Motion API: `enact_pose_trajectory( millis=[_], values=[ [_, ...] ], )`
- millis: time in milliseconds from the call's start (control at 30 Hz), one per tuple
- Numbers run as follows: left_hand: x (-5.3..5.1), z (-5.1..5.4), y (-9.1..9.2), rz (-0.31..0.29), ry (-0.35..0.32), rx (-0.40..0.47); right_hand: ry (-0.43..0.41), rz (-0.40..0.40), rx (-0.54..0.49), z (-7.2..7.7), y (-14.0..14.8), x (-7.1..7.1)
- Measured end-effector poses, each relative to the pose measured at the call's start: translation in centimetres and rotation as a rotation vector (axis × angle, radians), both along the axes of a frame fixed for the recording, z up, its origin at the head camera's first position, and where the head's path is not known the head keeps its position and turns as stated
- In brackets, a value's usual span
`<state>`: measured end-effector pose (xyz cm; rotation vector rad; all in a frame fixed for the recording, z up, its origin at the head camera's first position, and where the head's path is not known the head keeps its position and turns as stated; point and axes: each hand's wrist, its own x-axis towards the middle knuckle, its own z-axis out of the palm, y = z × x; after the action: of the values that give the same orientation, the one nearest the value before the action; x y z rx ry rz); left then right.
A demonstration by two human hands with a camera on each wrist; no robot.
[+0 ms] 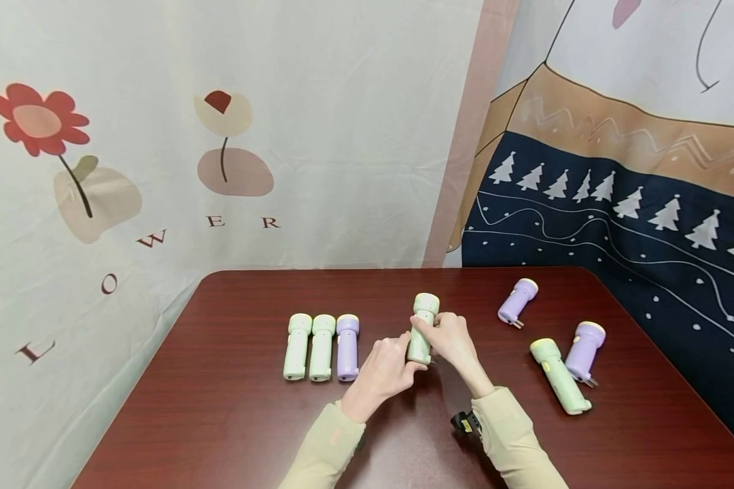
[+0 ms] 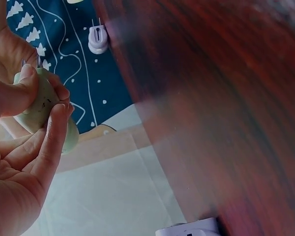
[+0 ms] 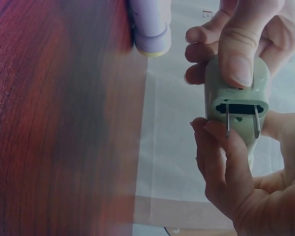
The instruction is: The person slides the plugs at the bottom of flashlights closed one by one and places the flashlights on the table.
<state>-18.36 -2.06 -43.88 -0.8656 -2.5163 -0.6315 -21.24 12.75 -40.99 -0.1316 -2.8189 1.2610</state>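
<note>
Both hands hold one light-green flashlight above the middle of the table. My left hand grips its tail end, the thumb pressing beside the plug slot. Higher up the body, my right hand grips the flashlight with its thumb across the front. Two metal prongs stick out of the tail in the right wrist view. In the left wrist view the fingers cover much of the green body.
On the left stand in a row two green flashlights and a purple flashlight. To the right lie a purple flashlight and another purple flashlight, prongs out, beside a green flashlight. Curtains hang behind the brown table.
</note>
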Motion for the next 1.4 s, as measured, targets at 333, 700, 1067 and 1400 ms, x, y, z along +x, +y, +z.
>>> enact_pose_trajectory(
  millis=[333,700,1067,1400],
  values=[
    [0.02,0.00,-0.03,0.003,0.008,-0.016,0.011,0.004,-0.003,0.07,-0.08,0.08],
    [0.11,0.13,-0.22,-0.008,-0.002,-0.038,-0.015,0.009,-0.004,0.04,0.00,0.10],
    [-0.08,0.01,-0.39,-0.025,0.007,-0.050,-0.013,0.012,-0.005,-0.07,-0.02,0.11],
    [-0.04,0.13,-0.57,-0.039,0.016,-0.083,-0.011,0.013,-0.004,-0.14,-0.07,0.11]
  ],
)
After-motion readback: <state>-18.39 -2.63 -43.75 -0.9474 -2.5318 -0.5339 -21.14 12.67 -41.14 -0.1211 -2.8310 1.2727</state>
